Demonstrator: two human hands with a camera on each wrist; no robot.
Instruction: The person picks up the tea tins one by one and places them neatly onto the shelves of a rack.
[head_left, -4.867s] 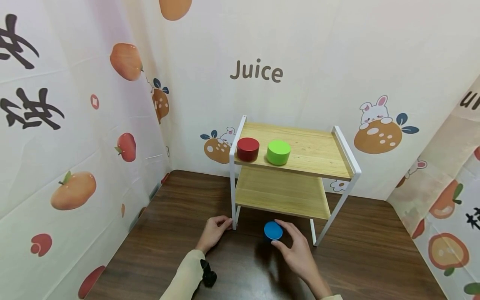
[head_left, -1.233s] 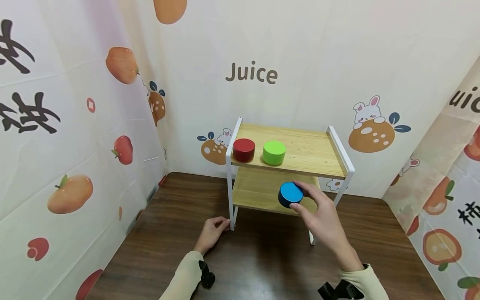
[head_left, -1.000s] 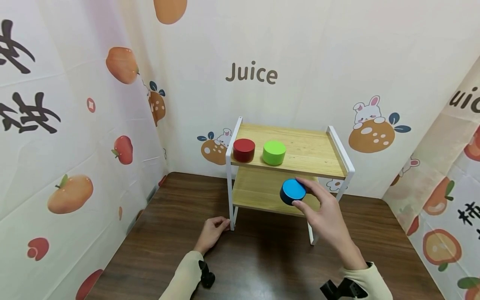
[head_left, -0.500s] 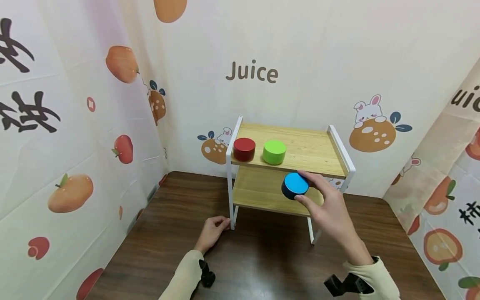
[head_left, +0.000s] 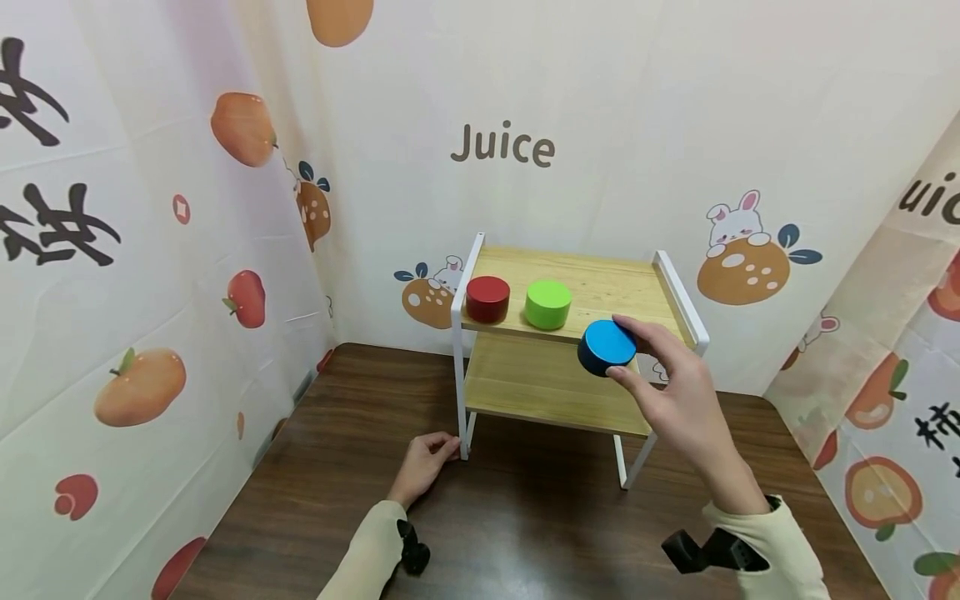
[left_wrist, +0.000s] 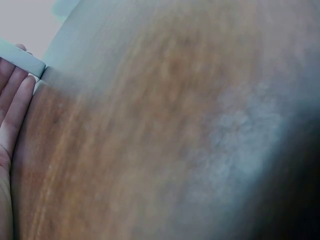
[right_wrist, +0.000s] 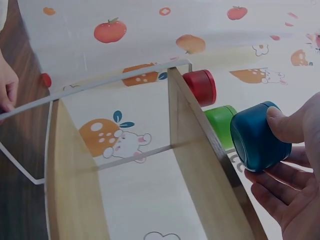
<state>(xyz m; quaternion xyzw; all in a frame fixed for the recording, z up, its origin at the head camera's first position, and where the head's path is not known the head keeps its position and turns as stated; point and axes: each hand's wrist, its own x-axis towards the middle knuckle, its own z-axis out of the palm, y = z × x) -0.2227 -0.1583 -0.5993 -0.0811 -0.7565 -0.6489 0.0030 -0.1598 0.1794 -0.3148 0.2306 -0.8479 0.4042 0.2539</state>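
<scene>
A short blue cylinder (head_left: 606, 347) is pinched between the thumb and fingers of my right hand (head_left: 678, 396), in the air before the upper board's front edge. A matching red cylinder (head_left: 487, 300) and a green cylinder (head_left: 547, 305) stand side by side at the front left of the top board. They belong to a two-tier wooden shelf rack (head_left: 551, 379) with a white frame. My left hand (head_left: 423, 467) holds the foot of its front left leg; the left wrist view shows fingers (left_wrist: 17, 102) against that white bar. In the right wrist view the blue cylinder (right_wrist: 260, 136) partly covers the green one.
The rack stands on a dark brown wooden table (head_left: 360, 417). Fruit-printed cloth (head_left: 600, 125) hangs behind and on both sides. The top board's right part (head_left: 622, 287) is bare, and a raised white rail (head_left: 681, 298) runs along its right end.
From the tabletop, my right hand has raised the blue cylinder past the lower board to the upper board's front edge, drifting right. The left hand stays at the rack's leg.
</scene>
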